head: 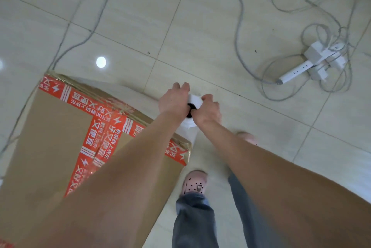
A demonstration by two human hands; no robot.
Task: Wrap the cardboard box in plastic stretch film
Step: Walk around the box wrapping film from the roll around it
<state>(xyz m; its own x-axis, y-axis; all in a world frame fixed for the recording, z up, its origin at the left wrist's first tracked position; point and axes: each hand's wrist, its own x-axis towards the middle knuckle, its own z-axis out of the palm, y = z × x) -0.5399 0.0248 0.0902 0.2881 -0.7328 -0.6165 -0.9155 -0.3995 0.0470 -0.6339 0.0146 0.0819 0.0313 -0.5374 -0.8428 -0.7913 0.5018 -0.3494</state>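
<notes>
A large cardboard box (50,137) with red printed tape stands on the tiled floor at the lower left. Beside its right corner an upright white roll of stretch film (193,100) with a dark core is held from above by both hands. My left hand (173,100) grips the roll's left side, fingers curled over the top. My right hand (207,110) grips its right side, thumb at the core. A pale sheet of film (138,93) runs from the roll along the box's far side. The roll's lower part is hidden behind my arms.
Grey cables (239,26) loop across the floor beyond the box. A white power strip with plugs (313,62) lies at the right. My two feet in pink perforated shoes (194,184) stand just right of the box.
</notes>
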